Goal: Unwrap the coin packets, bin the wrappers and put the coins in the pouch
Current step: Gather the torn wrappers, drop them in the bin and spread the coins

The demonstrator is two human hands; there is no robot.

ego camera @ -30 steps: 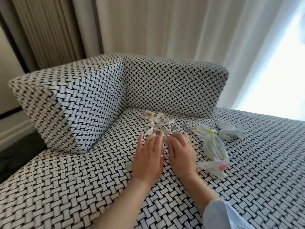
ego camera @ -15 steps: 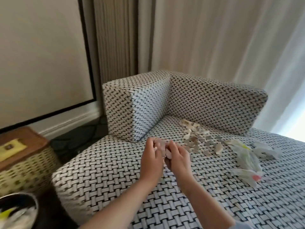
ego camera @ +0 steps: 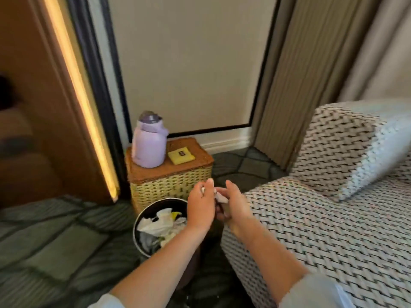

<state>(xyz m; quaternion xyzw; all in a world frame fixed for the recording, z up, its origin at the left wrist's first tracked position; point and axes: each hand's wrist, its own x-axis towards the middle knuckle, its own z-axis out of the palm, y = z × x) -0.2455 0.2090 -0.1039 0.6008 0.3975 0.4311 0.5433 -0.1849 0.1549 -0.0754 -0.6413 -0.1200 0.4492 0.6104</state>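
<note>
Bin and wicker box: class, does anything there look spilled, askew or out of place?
Nothing stands out. The wrappers lie inside the bin; the purple bottle stands upright on the wicker box, with the yellow pouch flat beside it.

**Wrapper (ego camera: 220, 197) held beside the bin (ego camera: 142, 215)**

The left grip (ego camera: 200, 207) and right grip (ego camera: 235, 207) meet near the sofa (ego camera: 311, 218) edge, pinching what seems a white wrapper; blur hides detail. The bin holds crumpled paper (ego camera: 160, 224). A purple bottle (ego camera: 149, 145) and yellow pouch (ego camera: 181, 156) sit on a wicker basket (ego camera: 171, 185).
</note>
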